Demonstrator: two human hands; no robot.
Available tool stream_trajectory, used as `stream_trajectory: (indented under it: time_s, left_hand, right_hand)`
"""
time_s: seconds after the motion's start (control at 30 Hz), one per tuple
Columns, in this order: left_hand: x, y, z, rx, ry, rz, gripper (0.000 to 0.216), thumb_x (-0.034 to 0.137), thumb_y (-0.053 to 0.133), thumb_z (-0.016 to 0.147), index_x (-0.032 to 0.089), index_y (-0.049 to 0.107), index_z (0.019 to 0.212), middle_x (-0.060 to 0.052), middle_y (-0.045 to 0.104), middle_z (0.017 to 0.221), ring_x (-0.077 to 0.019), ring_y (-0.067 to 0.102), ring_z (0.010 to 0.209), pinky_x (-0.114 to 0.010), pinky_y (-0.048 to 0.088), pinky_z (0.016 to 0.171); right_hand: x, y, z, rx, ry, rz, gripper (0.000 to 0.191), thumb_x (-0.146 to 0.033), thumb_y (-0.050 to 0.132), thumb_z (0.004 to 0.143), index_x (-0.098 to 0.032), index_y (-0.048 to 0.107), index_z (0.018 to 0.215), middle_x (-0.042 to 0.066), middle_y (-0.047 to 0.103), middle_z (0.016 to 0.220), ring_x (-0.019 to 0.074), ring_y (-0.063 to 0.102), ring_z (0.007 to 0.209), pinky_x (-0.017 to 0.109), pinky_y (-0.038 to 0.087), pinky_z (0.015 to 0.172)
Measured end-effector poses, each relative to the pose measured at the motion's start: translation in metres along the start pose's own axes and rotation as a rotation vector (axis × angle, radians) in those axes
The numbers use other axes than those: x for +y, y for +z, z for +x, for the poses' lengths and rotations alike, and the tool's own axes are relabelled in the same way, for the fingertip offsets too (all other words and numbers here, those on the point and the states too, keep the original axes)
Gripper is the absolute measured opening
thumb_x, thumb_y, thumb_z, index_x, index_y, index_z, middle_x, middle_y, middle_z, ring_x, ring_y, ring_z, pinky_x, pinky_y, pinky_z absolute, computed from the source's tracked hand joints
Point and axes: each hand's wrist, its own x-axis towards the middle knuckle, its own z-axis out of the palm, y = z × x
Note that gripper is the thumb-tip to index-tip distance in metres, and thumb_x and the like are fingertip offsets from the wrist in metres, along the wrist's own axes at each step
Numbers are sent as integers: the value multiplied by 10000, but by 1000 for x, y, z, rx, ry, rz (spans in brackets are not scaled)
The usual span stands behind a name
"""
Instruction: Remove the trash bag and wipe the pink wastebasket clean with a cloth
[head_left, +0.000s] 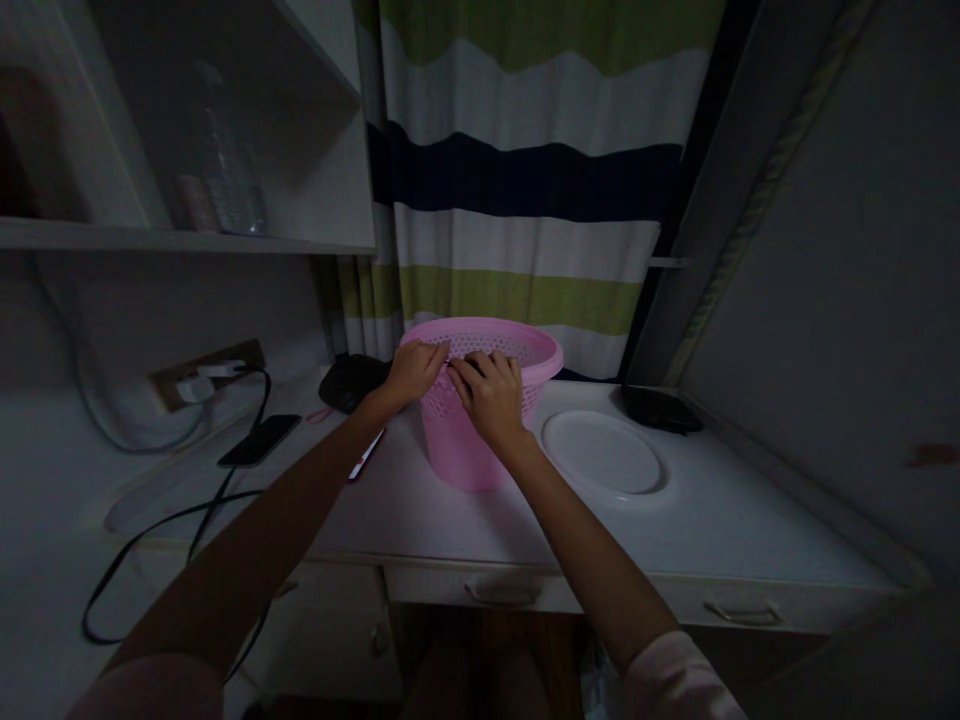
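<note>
A pink plastic basket (466,458) with a perforated upper wall stands upright on the white desk. At its front rim, my left hand (415,372) is closed, thumb and fingers pinched together. My right hand (491,398) is closed beside it, its fingertips almost meeting the left ones. Something small and dark shows between the fingertips, too small to name. Both hands cover part of the near rim, and whether they press on it I cannot tell. To the right of the basket lies a round white lid-like ring or tray (604,455), flat on the desk.
A phone (260,440) and a black cable (214,510) lie at the left, below a wall socket (206,376) with chargers. Behind my left hand is a black pouch (355,382). A dark case (660,409) sits back right. Shelves (315,245) overhang the left; a striped curtain (517,180) hangs behind.
</note>
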Motion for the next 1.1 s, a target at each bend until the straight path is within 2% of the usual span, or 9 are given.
stream_trajectory:
  time_s: [0.23, 0.37, 0.47, 0.53, 0.67, 0.77, 0.87, 0.97, 1.1]
  left_hand:
    - [2, -2, -1, 11, -31, -4, 523, 346, 214, 869, 141, 570, 545, -67, 583, 534, -145, 501, 540, -280, 341, 584]
    - [3, -3, -1, 7, -47, 2, 522, 344, 228, 870, 137, 579, 545, -68, 591, 539, -142, 499, 532, -280, 344, 575]
    - [3, -3, 0, 1, -51, 11, 524, 347, 234, 869, 133, 584, 543, -68, 587, 531, -149, 504, 536, -285, 347, 575]
    - [3, -3, 0, 4, -54, 25, 529, 347, 230, 870, 129, 591, 551, -73, 591, 541, -154, 513, 548, -287, 349, 581]
    - [3, -2, 0, 12, -56, 30, 535, 347, 227, 871, 125, 590, 547, -80, 590, 546, -154, 514, 547, -288, 344, 578]
    - [3, -1, 0, 10, -52, 22, 533, 345, 229, 871, 130, 585, 537, -72, 583, 530, -149, 503, 535, -286, 339, 574]
    - [2, -1, 0, 9, -50, 43, 530, 346, 230, 874, 133, 594, 552, -63, 590, 534, -141, 504, 538, -276, 336, 576]
    - [1, 0, -1, 1, -28, 71, 521, 339, 221, 881, 131, 619, 616, -71, 619, 577, -147, 525, 566, -274, 338, 585]
    - [1, 0, -1, -8, 1, 72, 514, 320, 211, 885, 121, 634, 671, -95, 642, 634, -163, 549, 599, -285, 349, 604]
  right_hand:
    - [27, -15, -6, -67, -162, 183, 285, -326, 415, 860, -253, 590, 1073, 37, 597, 1045, 194, 456, 892, 356, 355, 755]
    - [44, -28, -8, -83, -125, 347, 240, -292, 447, 847, -240, 615, 1011, 45, 575, 1043, 180, 478, 962, 367, 382, 832]
    - [52, -36, -10, -70, -74, 430, 205, -273, 464, 834, -245, 616, 969, 60, 461, 1168, 188, 442, 1070, 389, 372, 901]
    - [53, -39, -11, -43, -25, 452, 239, -272, 501, 805, -247, 566, 1034, 75, 375, 1222, 202, 400, 1119, 400, 372, 916]
    - [51, -39, -10, 29, 99, 510, 483, -276, 610, 710, -218, 420, 1150, 112, 310, 1206, 206, 423, 1074, 393, 415, 877]
    - [44, -35, -4, 11, 140, 469, 331, -265, 625, 692, -206, 518, 999, 92, 361, 1136, 211, 426, 1068, 405, 380, 916]
    - [29, -30, 6, -35, 101, 429, 192, -236, 599, 711, -192, 585, 897, 77, 412, 1052, 203, 435, 1056, 388, 354, 941]
    - [14, -23, 15, -64, 53, 371, 173, -219, 562, 738, -179, 615, 898, 86, 418, 1036, 200, 457, 1001, 374, 377, 906]
    - [5, -17, 18, -132, 16, 287, 225, -210, 489, 788, -183, 615, 972, 83, 513, 917, 205, 487, 903, 370, 402, 835]
